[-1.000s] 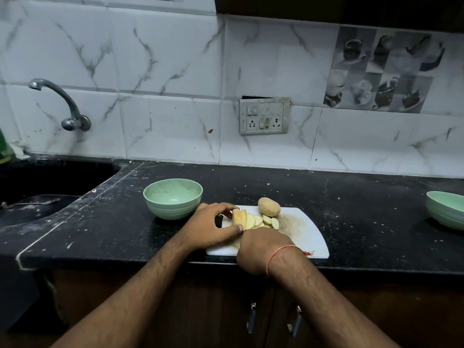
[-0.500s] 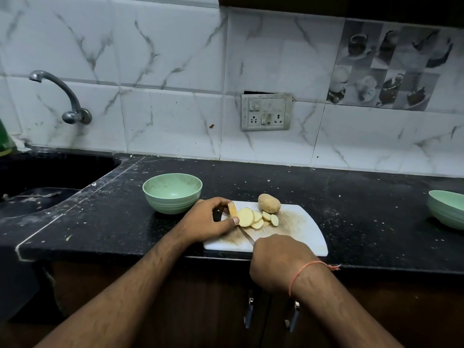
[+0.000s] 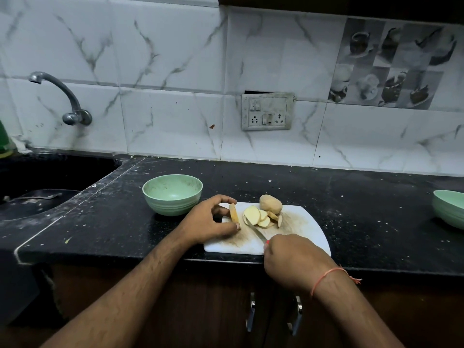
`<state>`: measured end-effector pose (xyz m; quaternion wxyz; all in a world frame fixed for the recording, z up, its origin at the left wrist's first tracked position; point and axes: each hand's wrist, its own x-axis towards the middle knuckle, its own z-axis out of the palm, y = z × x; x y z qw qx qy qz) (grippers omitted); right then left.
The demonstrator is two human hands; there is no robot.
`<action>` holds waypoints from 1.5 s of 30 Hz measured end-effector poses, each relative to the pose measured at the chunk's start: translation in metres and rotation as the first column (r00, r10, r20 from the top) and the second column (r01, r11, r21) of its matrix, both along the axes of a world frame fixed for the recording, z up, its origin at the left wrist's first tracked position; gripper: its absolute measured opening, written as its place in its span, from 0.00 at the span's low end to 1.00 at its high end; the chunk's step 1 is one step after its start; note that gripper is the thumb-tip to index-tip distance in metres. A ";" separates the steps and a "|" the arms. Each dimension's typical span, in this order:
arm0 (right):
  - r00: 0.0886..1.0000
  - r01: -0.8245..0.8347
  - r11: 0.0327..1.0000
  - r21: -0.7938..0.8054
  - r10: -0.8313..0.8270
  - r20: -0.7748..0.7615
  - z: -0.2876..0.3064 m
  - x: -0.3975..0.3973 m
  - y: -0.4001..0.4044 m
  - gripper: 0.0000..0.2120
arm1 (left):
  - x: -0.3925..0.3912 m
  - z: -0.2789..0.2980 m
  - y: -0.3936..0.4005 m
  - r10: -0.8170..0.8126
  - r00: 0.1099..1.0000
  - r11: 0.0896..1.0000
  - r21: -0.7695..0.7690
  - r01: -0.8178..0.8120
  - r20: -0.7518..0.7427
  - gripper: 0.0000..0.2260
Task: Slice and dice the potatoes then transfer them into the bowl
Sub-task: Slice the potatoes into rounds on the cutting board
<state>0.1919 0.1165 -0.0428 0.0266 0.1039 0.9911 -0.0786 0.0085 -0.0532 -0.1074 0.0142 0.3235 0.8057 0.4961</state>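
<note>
A white cutting board (image 3: 305,228) lies at the counter's front edge. On it rest several pale potato slices (image 3: 253,214) and, behind them, a whole unpeeled potato (image 3: 270,204). My left hand (image 3: 209,222) pinches a thin potato end piece (image 3: 233,212) upright on the board's left side. My right hand (image 3: 291,259) grips a knife (image 3: 254,230) by its handle, the blade lying low across the board and pointing toward the slices. An empty green bowl (image 3: 172,193) stands just left of the board, behind my left hand.
A second green bowl (image 3: 449,208) sits at the far right edge of the black counter (image 3: 364,209). A dark sink (image 3: 37,187) with a wall tap (image 3: 65,96) lies to the left. A socket plate (image 3: 267,112) is on the tiled wall.
The knife has come back out of the potato and my right hand has drawn toward me. The cut slices have fallen flat. My left hand keeps only the thin end piece.
</note>
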 end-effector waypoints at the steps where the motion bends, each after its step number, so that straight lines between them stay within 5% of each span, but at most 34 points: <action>1: 0.999 0.012 1.000 -0.024 -0.013 -0.044 -0.002 -0.001 0.002 0.14 | 0.000 -0.001 0.000 0.003 1.000 1.000 0.000 -0.003 0.002 0.26; 6: 0.971 0.018 0.988 -0.152 -0.053 -0.234 -0.012 -0.004 0.006 0.15 | -0.002 -0.001 0.001 0.004 1.000 1.000 -0.011 -0.004 0.009 0.26; 9: 0.963 -0.008 0.978 -0.207 -0.048 -0.265 -0.018 -0.007 0.002 0.15 | 0.001 0.001 0.002 -0.041 0.999 0.999 -0.035 0.040 -0.026 0.17; 28: 0.875 -0.078 0.922 -0.380 -0.119 -0.469 -0.029 -0.050 0.012 0.16 | -0.004 -0.002 0.003 0.085 0.996 0.996 0.023 -0.084 -0.021 0.15; 45: 0.859 -0.195 0.767 -0.611 -0.167 -0.484 -0.052 -0.064 0.030 0.14 | -0.001 0.001 0.002 0.097 0.985 0.994 -0.040 -0.103 -0.144 0.29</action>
